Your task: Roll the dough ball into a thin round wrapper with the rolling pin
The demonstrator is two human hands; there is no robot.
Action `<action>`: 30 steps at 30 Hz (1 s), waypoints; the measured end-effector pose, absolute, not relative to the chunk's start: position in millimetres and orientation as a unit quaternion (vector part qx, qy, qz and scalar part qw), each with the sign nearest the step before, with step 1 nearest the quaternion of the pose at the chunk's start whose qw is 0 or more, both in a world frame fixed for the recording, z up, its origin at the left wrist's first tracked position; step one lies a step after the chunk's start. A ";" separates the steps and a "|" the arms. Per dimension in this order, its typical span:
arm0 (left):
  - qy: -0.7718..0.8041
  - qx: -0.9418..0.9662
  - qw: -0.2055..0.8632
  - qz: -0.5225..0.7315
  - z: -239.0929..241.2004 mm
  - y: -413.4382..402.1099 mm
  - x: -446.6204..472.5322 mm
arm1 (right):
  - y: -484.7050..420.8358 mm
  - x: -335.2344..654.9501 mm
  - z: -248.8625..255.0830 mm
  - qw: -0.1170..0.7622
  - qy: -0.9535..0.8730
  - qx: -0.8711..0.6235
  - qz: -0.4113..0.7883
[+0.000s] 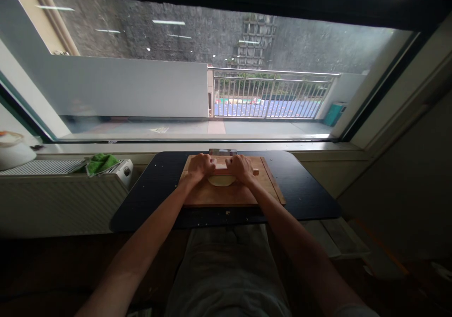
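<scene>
A wooden rolling pin [221, 165] lies crosswise over a wooden board, its right handle end showing past my right hand [240, 167]. Both hands are closed around it, my left hand [202, 165] on the left side. Under and in front of the pin shows a flattened piece of pale dough [221, 180]. The cutting board [219, 198] rests on a dark table. Just behind the pin stands a small dark, shiny rectangular object [223, 152] whose kind I cannot make out.
The black table [307, 199] has rounded corners and light crumbs on it. A white radiator [63, 197] with a green cloth [101, 164] and a white pot [16, 151] stands at the left. The window sill [169, 146] runs along the table's far edge.
</scene>
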State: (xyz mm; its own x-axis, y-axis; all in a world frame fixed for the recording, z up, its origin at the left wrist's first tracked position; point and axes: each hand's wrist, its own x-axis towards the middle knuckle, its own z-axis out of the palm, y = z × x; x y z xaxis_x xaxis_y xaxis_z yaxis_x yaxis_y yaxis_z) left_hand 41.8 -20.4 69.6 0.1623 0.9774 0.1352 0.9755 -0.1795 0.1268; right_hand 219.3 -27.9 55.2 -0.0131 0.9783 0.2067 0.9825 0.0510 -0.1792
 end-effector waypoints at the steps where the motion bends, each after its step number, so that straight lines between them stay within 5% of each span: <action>1: 0.645 0.759 0.010 0.092 69.5 -16.4 42.8 | -24.3 219.3 56.3 0.141 -0.710 -0.690 0.000; 30: 0.634 0.769 -0.002 0.086 55.8 -32.1 39.5 | -38.9 218.1 51.0 0.107 -0.725 -0.679 -0.046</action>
